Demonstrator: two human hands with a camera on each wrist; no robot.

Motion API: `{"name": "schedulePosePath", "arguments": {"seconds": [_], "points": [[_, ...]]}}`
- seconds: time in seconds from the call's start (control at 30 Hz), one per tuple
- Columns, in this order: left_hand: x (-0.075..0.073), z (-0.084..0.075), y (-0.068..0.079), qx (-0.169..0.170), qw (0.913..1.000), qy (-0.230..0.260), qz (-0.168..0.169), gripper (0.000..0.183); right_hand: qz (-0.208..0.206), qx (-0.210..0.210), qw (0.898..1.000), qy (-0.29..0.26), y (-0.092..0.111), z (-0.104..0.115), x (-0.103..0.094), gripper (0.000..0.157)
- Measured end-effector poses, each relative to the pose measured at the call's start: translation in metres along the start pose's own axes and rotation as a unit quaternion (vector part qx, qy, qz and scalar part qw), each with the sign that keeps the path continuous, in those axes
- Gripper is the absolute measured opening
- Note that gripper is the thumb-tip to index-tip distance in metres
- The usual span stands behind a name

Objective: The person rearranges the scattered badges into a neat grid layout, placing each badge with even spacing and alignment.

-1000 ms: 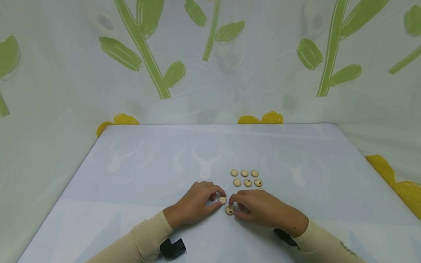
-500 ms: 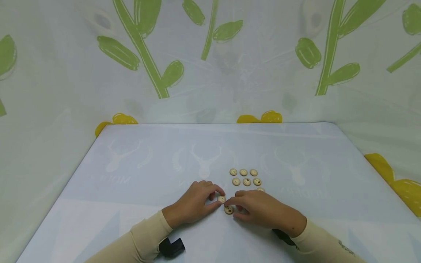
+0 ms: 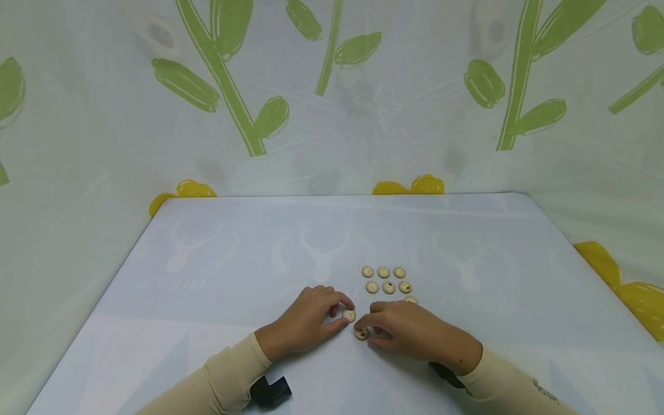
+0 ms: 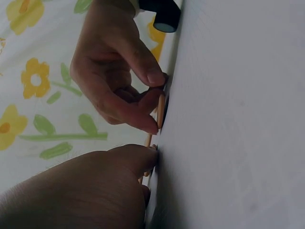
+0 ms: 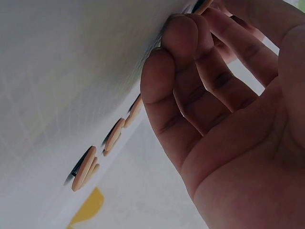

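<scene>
My left hand [image 3: 311, 320] rests on the table, its thumb and index finger pinching a small round wooden button [image 3: 349, 316] from both sides. Just to the right and nearer me lies another wooden button [image 3: 362, 334], which has a dark spot. The index finger and thumb of my right hand [image 3: 415, 331] hold that one at its edges. In the left wrist view the button [image 4: 161, 112] appears edge-on between the fingertips of the right hand [image 4: 114, 71]. The right wrist view shows the right hand's curled fingers; they mostly hide its button.
Beyond the right hand, several similar buttons [image 3: 388, 287] lie in two rows on the pale table [image 3: 233, 259]. One more button [image 3: 411, 300] is partly covered by that hand. A leaf-patterned curtain [image 3: 415, 115] hangs behind the table.
The right index finger has shifted slightly left and down onto the edge of the spotted button. The left hand and its button stay in place.
</scene>
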State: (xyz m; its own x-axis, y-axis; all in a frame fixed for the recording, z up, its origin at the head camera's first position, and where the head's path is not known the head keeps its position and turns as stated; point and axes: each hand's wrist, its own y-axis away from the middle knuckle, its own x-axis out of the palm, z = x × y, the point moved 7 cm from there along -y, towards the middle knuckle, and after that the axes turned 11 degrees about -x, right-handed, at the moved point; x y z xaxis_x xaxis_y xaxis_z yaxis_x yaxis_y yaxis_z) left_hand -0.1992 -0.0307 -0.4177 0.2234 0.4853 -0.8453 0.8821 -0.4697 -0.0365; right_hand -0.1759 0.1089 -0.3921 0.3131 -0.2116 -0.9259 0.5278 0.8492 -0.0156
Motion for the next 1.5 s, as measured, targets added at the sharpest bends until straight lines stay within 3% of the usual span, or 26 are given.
{"name": "schedulePosePath", "arguments": {"seconds": [0.77,1.2,1.5], "points": [[-0.0011,-0.0006,0.0007,0.001,1.0,0.007,0.004,0.018,-0.015,-0.008,1.0,0.015,0.0011,0.0017,-0.0007,0.009],[-0.0003,0.0004,0.0006,-0.004,1.0,0.006,0.005,0.018,0.026,0.038,0.999,-0.028,-0.0028,-0.0026,0.0038,0.009],[-0.0004,0.0003,0.001,-0.005,0.9999,0.008,0.005,0.018,0.03,0.043,0.998,-0.027,0.0,-0.0031,0.0032,0.011]]}}
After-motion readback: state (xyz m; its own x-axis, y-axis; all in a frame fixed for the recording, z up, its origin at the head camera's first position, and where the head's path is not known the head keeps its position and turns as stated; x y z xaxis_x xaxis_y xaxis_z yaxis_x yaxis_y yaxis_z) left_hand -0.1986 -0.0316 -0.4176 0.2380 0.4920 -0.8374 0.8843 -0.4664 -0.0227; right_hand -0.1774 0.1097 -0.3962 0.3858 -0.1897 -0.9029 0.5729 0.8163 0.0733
